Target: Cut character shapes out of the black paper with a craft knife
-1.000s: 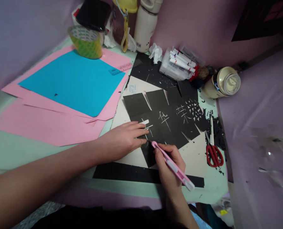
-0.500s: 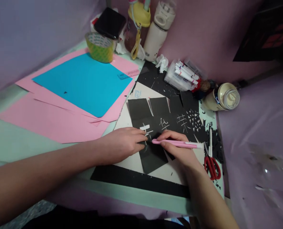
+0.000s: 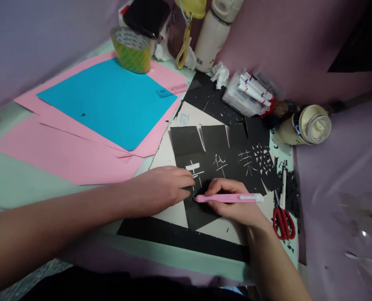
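Note:
A pink craft knife [image 3: 226, 198] is pinched in my right hand [image 3: 244, 214], lying almost level with its tip pointing left. The tip is at the lower left part of a black paper sheet [image 3: 203, 217], and the fine point is too small to make out. White character shapes are cut into this sheet in a row, and its top edge is slit into flaps. My left hand [image 3: 167, 184] rests on the sheet's left side with fingers stretched out, pressing beside the leftmost character. Its fingertips lie close to the knife tip.
Blue paper [image 3: 110, 104] overlaps pink sheets [image 3: 60, 154] on the left, with a tape roll [image 3: 132, 54] and a small ruler [image 3: 171, 90]. Red-handled scissors [image 3: 284, 223] lie right among black scraps. Pens [image 3: 256, 88], a white bottle [image 3: 212, 39] and a cream cup [image 3: 303, 127] stand behind.
The knife tip has moved down and slightly left on the black paper, my right hand going with it. My left hand stays in place. The whole view has shifted a little.

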`<move>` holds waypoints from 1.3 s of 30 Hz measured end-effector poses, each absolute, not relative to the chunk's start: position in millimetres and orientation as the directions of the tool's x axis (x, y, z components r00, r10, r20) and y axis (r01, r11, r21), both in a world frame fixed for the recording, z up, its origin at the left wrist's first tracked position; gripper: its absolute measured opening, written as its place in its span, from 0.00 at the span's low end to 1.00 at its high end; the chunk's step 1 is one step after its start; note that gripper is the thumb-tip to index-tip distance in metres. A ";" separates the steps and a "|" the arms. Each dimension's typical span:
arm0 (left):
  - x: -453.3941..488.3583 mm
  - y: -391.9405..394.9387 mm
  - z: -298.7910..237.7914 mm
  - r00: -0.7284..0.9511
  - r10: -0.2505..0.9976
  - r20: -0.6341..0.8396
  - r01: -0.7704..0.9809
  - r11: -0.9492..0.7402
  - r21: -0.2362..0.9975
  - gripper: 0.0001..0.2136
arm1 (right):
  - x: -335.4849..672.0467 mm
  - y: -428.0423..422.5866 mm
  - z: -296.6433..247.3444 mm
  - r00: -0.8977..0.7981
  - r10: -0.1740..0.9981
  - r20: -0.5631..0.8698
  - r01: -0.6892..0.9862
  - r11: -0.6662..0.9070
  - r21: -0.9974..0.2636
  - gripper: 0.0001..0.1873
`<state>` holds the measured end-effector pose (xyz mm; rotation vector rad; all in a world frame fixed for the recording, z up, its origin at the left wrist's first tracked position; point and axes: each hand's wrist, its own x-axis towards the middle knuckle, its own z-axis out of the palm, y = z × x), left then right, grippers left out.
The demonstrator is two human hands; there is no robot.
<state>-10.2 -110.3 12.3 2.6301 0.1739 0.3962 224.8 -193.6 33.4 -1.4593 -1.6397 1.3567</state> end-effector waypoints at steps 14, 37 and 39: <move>-10.2 -109.9 12.8 0.951 0.166 0.261 0.039 -0.902 0.431 0.09 | 225.3 -192.3 30.3 -0.194 0.945 -0.264 0.428 -0.160 -0.889 0.04; -10.5 -110.3 11.8 0.950 0.174 0.260 0.044 -0.897 0.441 0.10 | 224.8 -190.5 31.4 -0.152 0.943 -0.296 0.421 -0.209 -0.883 0.03; -10.3 -110.2 12.3 0.949 0.176 0.261 0.045 -0.896 0.441 0.10 | 223.6 -190.0 33.3 -0.145 0.943 -0.298 0.437 -0.210 -0.875 0.03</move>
